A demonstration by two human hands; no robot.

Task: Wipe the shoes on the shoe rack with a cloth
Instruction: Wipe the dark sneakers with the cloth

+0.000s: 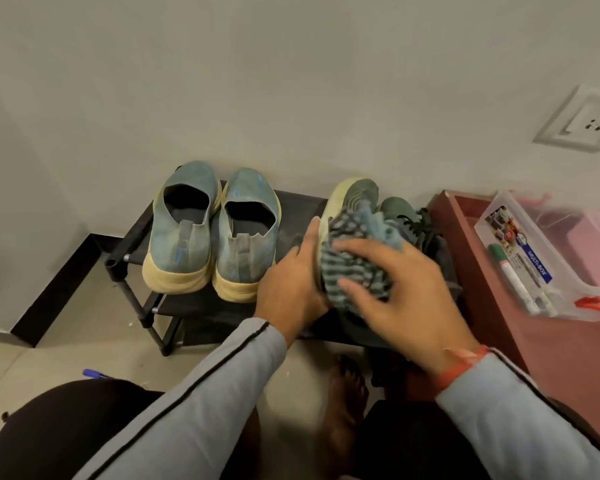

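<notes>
**Cloth pressed to a green shoe on the rack**

Cloth, striped blue and dark, sits bunched under the right hand, whose fingers curl over it and press it against the tilted green shoe. The left hand grips that shoe from its left side, thumb up along the pale sole, fingers hidden behind the shoe and cloth. The shoe leans on its side with its sole turned left and its toe toward the wall.

Just right of the shoe lies its partner, a second green shoe with dark laces, partly covered by the cloth. Both rest on the top shelf of the black rack, at its right end. Left of the held shoe, a pair of light blue slip-ons with cream soles stands side by side on the same shelf, heels toward the camera, apart from the left hand.

Right of the rack stands a reddish counter carrying a clear plastic box with markers inside. Above that, a socket is set in the wall. On the floor, left of the rack and nearer the camera, lies a blue pen. Grey sleeves cover both arms, and a red thread circles the right wrist.
</notes>
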